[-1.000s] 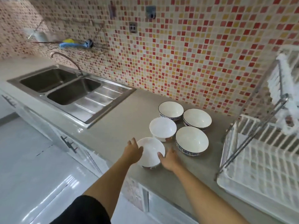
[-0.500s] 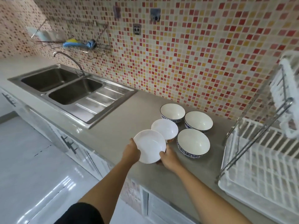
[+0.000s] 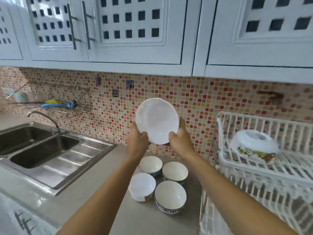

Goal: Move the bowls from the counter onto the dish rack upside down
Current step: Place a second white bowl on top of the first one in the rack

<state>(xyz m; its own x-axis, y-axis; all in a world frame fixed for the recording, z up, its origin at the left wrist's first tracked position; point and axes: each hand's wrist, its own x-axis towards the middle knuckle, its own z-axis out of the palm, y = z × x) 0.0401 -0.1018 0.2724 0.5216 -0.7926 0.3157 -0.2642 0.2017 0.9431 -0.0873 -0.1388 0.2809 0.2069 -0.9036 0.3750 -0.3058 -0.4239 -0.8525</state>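
**White bowl up in both hands, four bowls waiting on the table**

Both hands are up in front of the mosaic tile wall (image 3: 211, 106), and between them sits a plain white bowl (image 3: 156, 120), tilted so its open inside faces the camera. The left hand (image 3: 137, 141) has a closed grip on the bowl's lower left rim, thumb lying over the inner face, fingers curled behind the outside. The right hand (image 3: 181, 138) mirrors it on the lower right: thumb pressed on the inside near the rim, fingers wrapped round the back edge. So each grip is narrow, pinched onto the bowl wall, and the bowl hangs clear of everything else, well above the table (image 3: 105, 180).

Down below, between the forearms, four bowls stand upright in a tight cluster on the table. At the back left, a blue-patterned bowl (image 3: 150, 164); just beside it on the right, a second one (image 3: 175, 170). In front, a white bowl (image 3: 142, 185) on the left, and a larger blue-rimmed bowl (image 3: 170, 195) on the right, close against its neighbours.

Off to the right stands the white dish rack (image 3: 264, 168). On its upper tier one flowered bowl (image 3: 254, 146) already lies upside down, base up. The lower tier is blurred.

To the left, the steel double sink (image 3: 42, 150) is set into the table, well apart from the bowls.
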